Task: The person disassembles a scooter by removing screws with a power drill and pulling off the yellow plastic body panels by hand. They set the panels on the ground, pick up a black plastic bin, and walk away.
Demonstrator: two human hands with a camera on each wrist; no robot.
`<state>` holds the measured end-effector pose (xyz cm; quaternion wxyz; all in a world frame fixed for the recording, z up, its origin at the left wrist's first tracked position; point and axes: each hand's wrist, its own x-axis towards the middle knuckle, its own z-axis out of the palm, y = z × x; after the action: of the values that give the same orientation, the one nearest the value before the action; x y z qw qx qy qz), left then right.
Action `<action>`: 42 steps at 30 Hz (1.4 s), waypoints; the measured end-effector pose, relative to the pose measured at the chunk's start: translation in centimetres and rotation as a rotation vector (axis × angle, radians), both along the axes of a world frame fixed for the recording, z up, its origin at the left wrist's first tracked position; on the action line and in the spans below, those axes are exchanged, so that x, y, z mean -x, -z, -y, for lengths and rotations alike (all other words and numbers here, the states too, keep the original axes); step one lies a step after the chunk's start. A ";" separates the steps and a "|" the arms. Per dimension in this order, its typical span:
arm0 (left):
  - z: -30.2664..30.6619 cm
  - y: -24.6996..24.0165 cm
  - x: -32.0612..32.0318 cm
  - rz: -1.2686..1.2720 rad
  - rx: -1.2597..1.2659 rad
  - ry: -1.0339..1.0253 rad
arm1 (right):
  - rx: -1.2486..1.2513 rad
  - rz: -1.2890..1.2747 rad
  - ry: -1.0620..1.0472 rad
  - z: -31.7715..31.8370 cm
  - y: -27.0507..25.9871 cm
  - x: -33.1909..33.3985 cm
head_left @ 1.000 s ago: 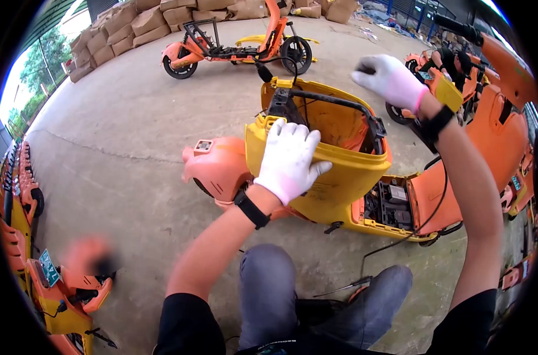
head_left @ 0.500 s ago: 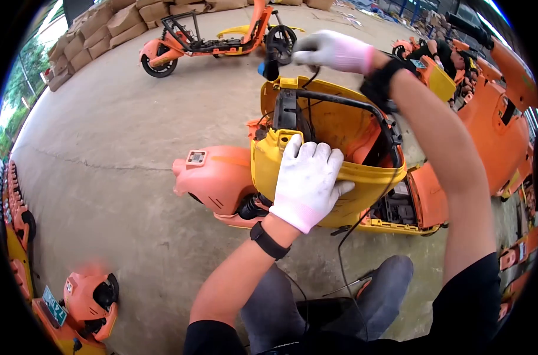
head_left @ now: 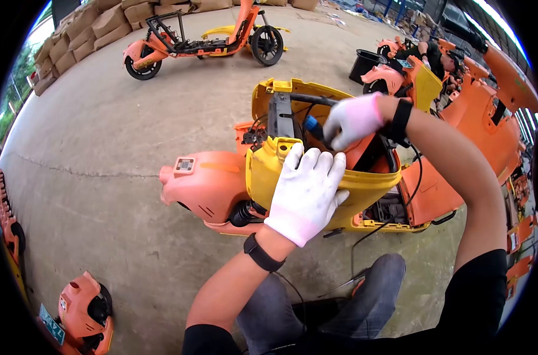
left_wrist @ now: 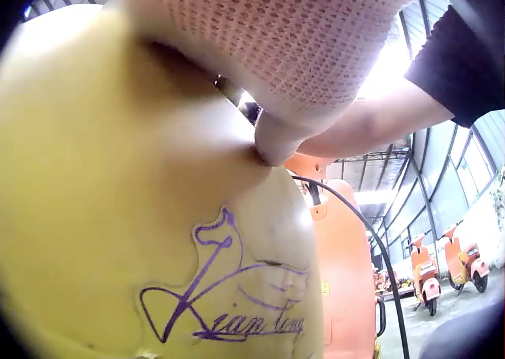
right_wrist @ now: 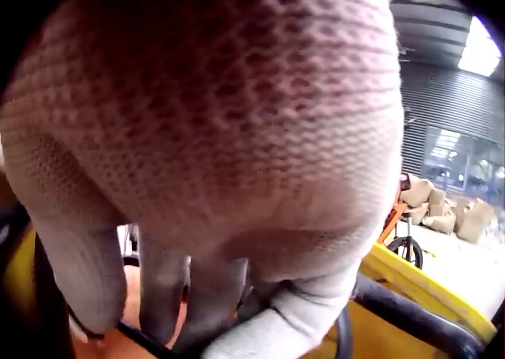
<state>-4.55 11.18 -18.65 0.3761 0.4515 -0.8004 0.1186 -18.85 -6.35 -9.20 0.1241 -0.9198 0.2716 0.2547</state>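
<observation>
My gloved left hand (head_left: 308, 192) rests on the yellow body shell (head_left: 263, 163) of a scooter, its fingers lying straight toward the upper rim and its thumb out to the side. In the left wrist view the shell's outer face carries a purple hand-drawn marking (left_wrist: 237, 296). My gloved right hand (head_left: 352, 121) is over the shell's opening and grips a black cable plug with a blue end (head_left: 311, 123). Its fingers are curled in the right wrist view, where the hand hides most of the plug. A black frame bar (head_left: 313, 99) crosses the opening beside it.
An orange rear fender (head_left: 213, 177) extends left from the shell. A black cable (head_left: 420, 183) loops down on the right toward my knees, near a thin metal tool (head_left: 343, 284) on the floor. Another scooter (head_left: 204, 44) stands behind, and a black bin (head_left: 366, 65) and a crouching person (head_left: 437, 59) are at right.
My right hand came in from the upper right, took hold of the plug above the shell, then lowered it into the opening. My left hand stays on the shell, shifted slightly along it.
</observation>
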 end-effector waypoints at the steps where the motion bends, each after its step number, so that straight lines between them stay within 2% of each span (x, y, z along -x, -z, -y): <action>1: -0.1 -0.2 -0.2 0.000 0.000 -0.003 | -0.085 0.074 0.099 -0.3 -1.9 -1.1; 2: -0.2 -0.6 -0.3 0.017 -0.038 0.006 | -0.140 0.148 0.340 -1.5 -4.1 -2.0; 3: -0.3 -0.8 -0.3 0.035 -0.076 0.016 | -0.197 0.254 0.361 -0.7 -4.8 -2.1; 5: 0.1 -0.9 -0.3 0.021 -0.055 0.012 | 0.050 0.228 0.453 -1.5 -6.2 -4.1; 6: 0.2 -1.0 -0.3 0.010 -0.031 0.003 | 0.052 0.229 0.455 -0.5 -5.6 -4.5; 8: 0.2 -0.9 -0.1 -0.004 -0.025 -0.001 | 0.532 0.124 0.147 3.1 -3.0 -5.1; 9: 0.2 -0.9 -0.1 -0.017 -0.021 -0.007 | 0.534 0.128 0.147 4.4 -1.9 -5.5; 11: 0.3 -0.9 0.0 -0.018 -0.038 -0.011 | 0.724 0.110 0.115 6.2 -0.1 -6.7; 13: 0.3 -0.8 0.1 -0.025 -0.060 -0.018 | 0.723 0.058 0.149 7.7 0.8 -8.0; 15: 0.4 -0.7 0.2 -0.067 -0.039 -0.015 | 0.733 -0.098 0.064 9.2 1.6 -8.6; 17: 0.5 -0.7 0.2 -0.093 -0.030 -0.004 | 0.786 -0.077 0.026 9.2 2.2 -8.5; 19: 0.5 -0.8 0.3 -0.095 -0.056 -0.021 | 0.862 -0.024 -0.103 9.0 2.0 -8.2; 21: 0.6 -0.8 0.4 -0.103 -0.056 -0.012 | 0.875 -0.029 -0.108 8.7 1.3 -7.9; 25: 0.6 -0.9 0.3 -0.087 -0.051 -0.023 | 0.872 0.026 -0.078 9.0 0.3 -5.8; 27: 0.7 -0.8 0.4 -0.087 -0.044 -0.003 | 0.839 0.073 0.072 10.0 0.5 -5.9; 33: 0.3 -0.7 0.4 -0.099 -0.028 -0.036 | 0.889 -0.106 0.113 10.5 0.7 -8.3; 37: 0.0 -0.7 0.5 -0.117 -0.042 -0.035 | 0.779 -0.033 0.164 10.5 0.6 -9.3; 40: 0.2 -0.4 0.5 -0.143 -0.014 -0.019 | 0.812 -0.214 0.053 9.7 0.5 -10.1; 42: 0.2 -0.5 0.3 -0.124 -0.008 -0.022 | 0.653 -0.082 0.193 9.4 -0.1 -9.6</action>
<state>-4.89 11.00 -18.13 0.4219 0.4680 -0.7711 0.0914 -9.26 -15.72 -9.10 -0.1645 -0.8700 0.4293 0.1783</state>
